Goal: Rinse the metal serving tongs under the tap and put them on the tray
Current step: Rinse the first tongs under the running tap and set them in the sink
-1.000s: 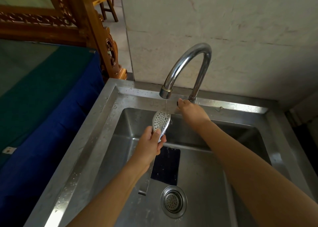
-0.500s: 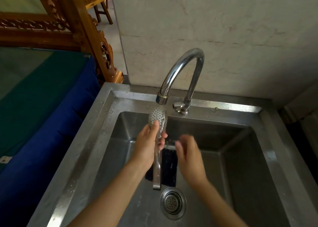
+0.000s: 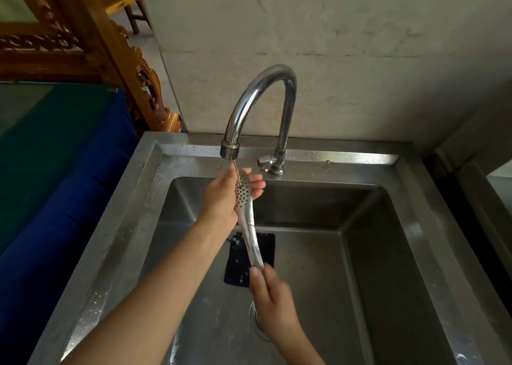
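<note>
Centre of frame: the metal serving tongs (image 3: 247, 218) are held over the steel sink (image 3: 412, 226), running from just below the tap (image 3: 261, 98) spout down toward lower centre. The perforated head is uppermost and sits directly under the spout. A thin stream of water (image 3: 234, 167) falls onto it.

Left hand (image 3: 225, 197): enters from lower left and is wrapped round the perforated head. Its fingers (image 3: 257, 188) curl round the far side and show to the right of the metal. The grip is narrow and closed on the head.

Right hand (image 3: 273, 295): enters from the bottom edge, lower centre. Thumb and fingers are closed round the handle end of the tongs, holding it above the basin floor.

The two arms of the tongs lie together; whether they are fully closed cannot be told.

Basin floor: a dark rectangular mat (image 3: 238, 265) lies flat behind the tongs. The drain strainer (image 3: 255, 321) is partly hidden by the right hand.

Left of frame: a blue cloth (image 3: 63, 198) beside the sink. Upper left: carved wooden furniture (image 3: 110, 48).
</note>
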A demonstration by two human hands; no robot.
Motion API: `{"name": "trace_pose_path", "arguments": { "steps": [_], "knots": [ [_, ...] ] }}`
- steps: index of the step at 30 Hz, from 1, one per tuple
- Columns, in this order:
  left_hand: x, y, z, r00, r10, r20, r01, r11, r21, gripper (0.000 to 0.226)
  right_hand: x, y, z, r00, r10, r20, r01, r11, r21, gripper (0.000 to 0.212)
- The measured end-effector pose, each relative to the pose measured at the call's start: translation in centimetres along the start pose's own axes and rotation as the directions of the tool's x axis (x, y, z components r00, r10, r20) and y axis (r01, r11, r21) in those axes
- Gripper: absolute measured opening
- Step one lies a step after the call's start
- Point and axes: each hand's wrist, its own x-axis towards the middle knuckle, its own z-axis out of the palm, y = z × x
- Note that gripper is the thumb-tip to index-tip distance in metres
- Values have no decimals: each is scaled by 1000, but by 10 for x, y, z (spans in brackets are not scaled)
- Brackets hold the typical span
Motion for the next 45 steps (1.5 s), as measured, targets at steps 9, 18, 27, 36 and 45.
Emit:
{"name": "trace_pose_path", "arguments": {
  "steps": [9,18,27,36,45],
  "knots": [
    [-2,-7,-1,960,197,-197,-69,854,516,36,-2,6,2,999,-7,-50,5,999,-40,43],
    [-16,-20,1,984,147,-104,-77,868,491,11,8,3,0,995,33,-92,-33,999,2,39],
    [-23,-24,13,1000,0,-10,1,986,168,9,21,-11,-9,992,48,-116,-47,999,13,38],
    [-7,-9,13,997,77,-4,-76,992,100,17,9,-5,-11,997,27,-73,-28,1000,-13,42],
    [2,7,9,989,62,-130,-25,962,271,28,6,-13,-4,998,-28,-51,24,997,-72,35]
  ]
}}
